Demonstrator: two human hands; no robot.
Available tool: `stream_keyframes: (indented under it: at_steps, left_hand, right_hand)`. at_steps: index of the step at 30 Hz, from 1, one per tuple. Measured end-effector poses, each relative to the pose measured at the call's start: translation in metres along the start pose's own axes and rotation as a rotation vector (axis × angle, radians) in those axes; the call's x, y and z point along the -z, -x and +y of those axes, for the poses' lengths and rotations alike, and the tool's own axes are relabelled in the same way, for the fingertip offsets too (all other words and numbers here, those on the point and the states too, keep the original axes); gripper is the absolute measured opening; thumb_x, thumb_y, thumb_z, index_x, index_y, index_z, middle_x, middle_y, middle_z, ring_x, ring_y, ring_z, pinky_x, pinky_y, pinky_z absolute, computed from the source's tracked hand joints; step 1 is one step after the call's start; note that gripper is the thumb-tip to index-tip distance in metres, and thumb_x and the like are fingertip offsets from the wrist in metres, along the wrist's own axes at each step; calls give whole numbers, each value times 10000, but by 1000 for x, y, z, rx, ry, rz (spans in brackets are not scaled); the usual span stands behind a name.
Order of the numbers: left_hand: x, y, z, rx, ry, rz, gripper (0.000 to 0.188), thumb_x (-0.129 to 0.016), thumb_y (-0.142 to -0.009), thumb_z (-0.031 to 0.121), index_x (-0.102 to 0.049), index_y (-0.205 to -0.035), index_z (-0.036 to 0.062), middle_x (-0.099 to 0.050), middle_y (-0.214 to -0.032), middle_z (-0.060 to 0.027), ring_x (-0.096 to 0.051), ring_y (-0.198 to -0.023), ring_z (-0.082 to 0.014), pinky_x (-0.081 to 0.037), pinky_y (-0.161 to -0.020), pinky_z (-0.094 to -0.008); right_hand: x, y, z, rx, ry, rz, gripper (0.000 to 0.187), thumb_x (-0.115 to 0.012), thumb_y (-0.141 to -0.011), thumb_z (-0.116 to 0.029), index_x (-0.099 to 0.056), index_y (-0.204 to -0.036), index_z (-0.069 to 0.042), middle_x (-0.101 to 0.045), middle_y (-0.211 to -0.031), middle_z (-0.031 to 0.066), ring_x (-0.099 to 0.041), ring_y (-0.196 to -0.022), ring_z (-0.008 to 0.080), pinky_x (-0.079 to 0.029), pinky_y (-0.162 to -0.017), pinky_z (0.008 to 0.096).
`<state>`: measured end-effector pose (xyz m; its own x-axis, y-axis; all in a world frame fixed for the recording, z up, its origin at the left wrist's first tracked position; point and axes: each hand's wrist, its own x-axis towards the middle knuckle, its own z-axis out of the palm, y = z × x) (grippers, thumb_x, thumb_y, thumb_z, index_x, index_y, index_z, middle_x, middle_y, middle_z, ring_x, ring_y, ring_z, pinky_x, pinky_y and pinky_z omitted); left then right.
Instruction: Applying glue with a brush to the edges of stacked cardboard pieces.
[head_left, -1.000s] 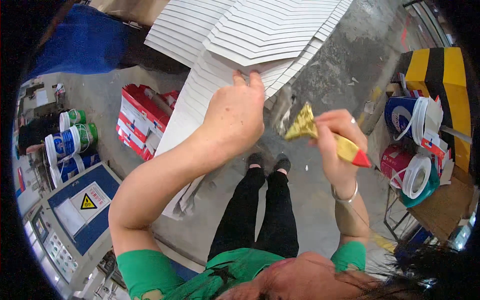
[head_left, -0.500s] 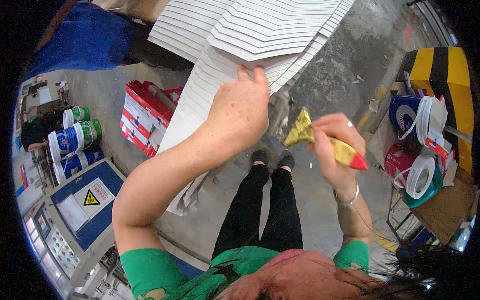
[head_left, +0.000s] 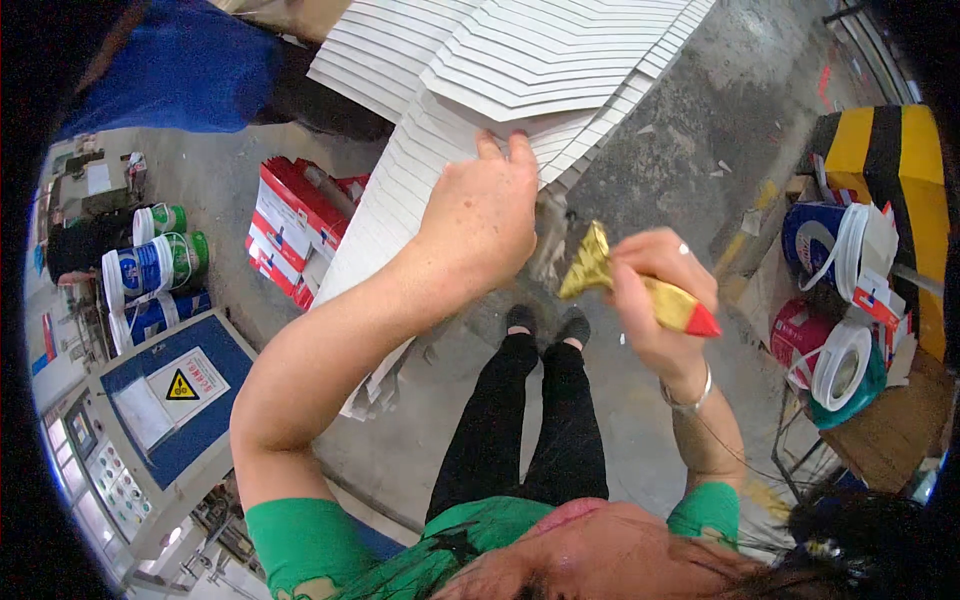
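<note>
Head view: the fanned stack of white sheets [head_left: 545, 60] lies at the top, and the main change over the last second is small: the brush [head_left: 588, 264] has shifted a little toward the stack, so tool and sheets are nearer each other while the left hand [head_left: 478, 212] stays planted. The bristles are blurred just beside the stack's right edge; whether they touch it cannot be told.

The left hand lies palm down over the lower part of the stack, two fingertips [head_left: 518, 142] pressing just under the overhanging upper sheets; its thumb and other fingers are hidden, so I cannot tell if they pinch anything. The left forearm [head_left: 340, 345] slants up to the stack with the elbow bent outward. The right hand [head_left: 655, 290], to the right of and below the stack, has its fingers closed around the brush handle, bristles angled up toward the sheets. A red-and-white carton [head_left: 283, 232] sits left of the stack.
</note>
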<state>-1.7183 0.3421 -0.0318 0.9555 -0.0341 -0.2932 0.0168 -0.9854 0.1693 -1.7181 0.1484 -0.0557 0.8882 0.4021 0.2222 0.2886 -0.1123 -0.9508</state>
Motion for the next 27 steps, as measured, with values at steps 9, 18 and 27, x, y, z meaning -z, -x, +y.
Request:
stream_keyframes:
  at_steps: [9, 18, 27]
  left_hand:
    - [-9, 1, -1, -3, -47, 88, 496, -543, -671, 10, -425, -1127, -143, -499, -1090, -412, -636, -756, -419, -530, -703, -415]
    - [-29, 13, 16, 155, -109, 180, 630, -576, -694, 43, -370, -1276, -79, -355, -1295, -375, -522, -1026, -502, -495, -807, -475]
    - [-121, 1, 27, 373, -46, 690, 927, -733, -660, 233, -223, -1399, 2, -185, -1414, -318, -174, -1317, -477, -141, -1046, -605]
  right_hand:
    - [16, -7, 0, 18, -49, 97, 53, -631, -767, -18, -586, -742, -2, -614, -766, 108, -586, -675, 178, -461, -609, 278]
    - [54, 15, -9, -195, -301, 102, 122, -559, -841, -42, -577, -754, 41, -587, -871, 133, -586, -620, 156, -493, -547, 252]
    - [104, 56, 12, -187, -349, 281, 191, -463, -916, -95, -539, -827, 56, -555, -945, 147, -557, -606, 150, -493, -506, 249]
